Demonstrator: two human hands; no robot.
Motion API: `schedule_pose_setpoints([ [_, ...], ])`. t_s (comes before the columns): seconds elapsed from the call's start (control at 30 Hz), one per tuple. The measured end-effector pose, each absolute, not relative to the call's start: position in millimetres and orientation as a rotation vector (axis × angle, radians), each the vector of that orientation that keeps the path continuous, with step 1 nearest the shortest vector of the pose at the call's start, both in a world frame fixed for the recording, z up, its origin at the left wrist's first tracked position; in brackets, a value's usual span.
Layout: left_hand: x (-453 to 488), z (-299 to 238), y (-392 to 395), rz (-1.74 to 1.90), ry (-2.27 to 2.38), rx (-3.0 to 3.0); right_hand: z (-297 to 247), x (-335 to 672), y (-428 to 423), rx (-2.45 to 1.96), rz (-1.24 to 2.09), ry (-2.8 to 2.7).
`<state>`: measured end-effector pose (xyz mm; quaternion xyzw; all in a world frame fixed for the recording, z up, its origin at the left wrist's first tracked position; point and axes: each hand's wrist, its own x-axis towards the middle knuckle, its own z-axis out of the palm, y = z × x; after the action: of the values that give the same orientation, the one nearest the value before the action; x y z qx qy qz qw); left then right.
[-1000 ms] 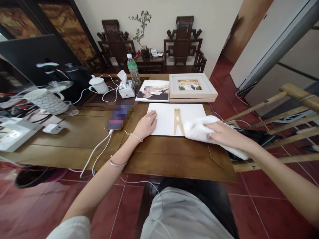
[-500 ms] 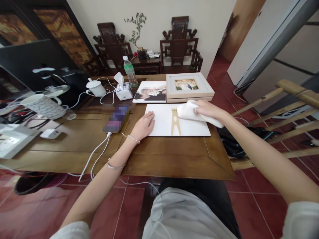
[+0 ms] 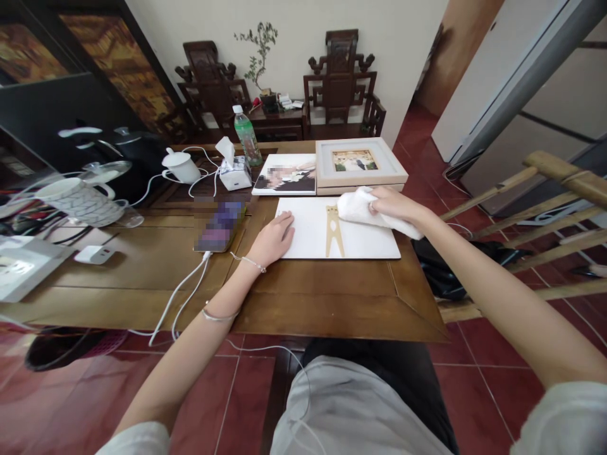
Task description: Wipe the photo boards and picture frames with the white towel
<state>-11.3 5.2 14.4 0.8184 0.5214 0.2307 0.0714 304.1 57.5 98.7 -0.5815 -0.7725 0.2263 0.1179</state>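
A white board (image 3: 303,230) lies flat on the wooden table, with a beige, two-legged cut-out shape (image 3: 334,235) in its middle. My left hand (image 3: 275,237) rests on the board's left edge, fingers stretched out and holding nothing. Bunched in my right hand (image 3: 391,205) is a white cloth (image 3: 355,207), pressed onto the upper right of the board. The cloth's tip lies beside the top of the beige shape. Part of the board's right side is hidden under the cloth.
Behind the board are a photo panel (image 3: 287,177) and a framed picture (image 3: 360,161). Leftward stand a phone (image 3: 220,227) on a cable, a tissue box (image 3: 236,174), a bottle (image 3: 246,136), a lidded cup (image 3: 181,167) and a patterned mug (image 3: 80,202). A wooden chair (image 3: 535,208) stands right of the table.
My right hand and the cloth have shifted slightly upward on the board. My left hand keeps its place at the left edge.
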Motion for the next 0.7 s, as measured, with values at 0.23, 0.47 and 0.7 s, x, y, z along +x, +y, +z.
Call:
schedule_pose_setpoints([
  [0.23, -8, 15, 4, 0.696, 1.571, 2.459, 104, 313, -29, -1.537, 0.630, -2.494],
  [0.47, -9, 16, 4, 0.674, 1.583, 2.489, 108, 311, -35, -1.492, 0.659, -2.542],
  [0.7, -12, 14, 6, 0.687, 1.558, 2.478, 105, 294, 37, -1.723, 0.656, -2.259],
])
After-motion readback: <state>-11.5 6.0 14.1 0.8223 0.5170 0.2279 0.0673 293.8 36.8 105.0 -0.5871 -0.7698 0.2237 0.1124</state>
